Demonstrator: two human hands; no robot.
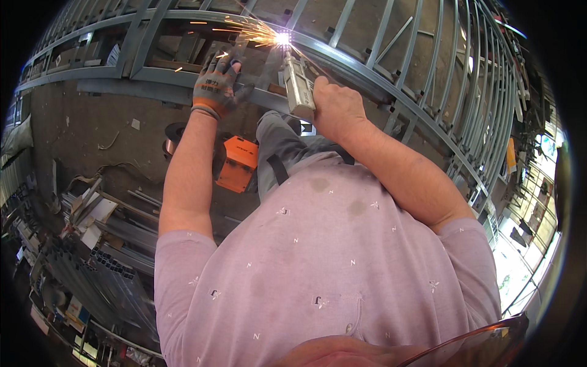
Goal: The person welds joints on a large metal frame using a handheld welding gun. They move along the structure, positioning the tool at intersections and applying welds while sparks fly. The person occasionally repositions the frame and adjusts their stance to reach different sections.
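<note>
Right hand (335, 105), arm stretched forward, wraps tight around the welding torch (298, 85), its tip sparking against the grey steel frame (361, 58). Gloved left hand (215, 85) presses down, fingers curled on a frame bar just beside it.

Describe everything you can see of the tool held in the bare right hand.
The welding tool is a pale grey, boxy handpiece, metal or hard plastic by its look. The bare right hand grips its rear end. It points away from the person, its tip at the grey metal frame, where a bright white spot throws orange sparks leftward. The gloved left hand rests on the frame beside it, apart from the tool.
</note>
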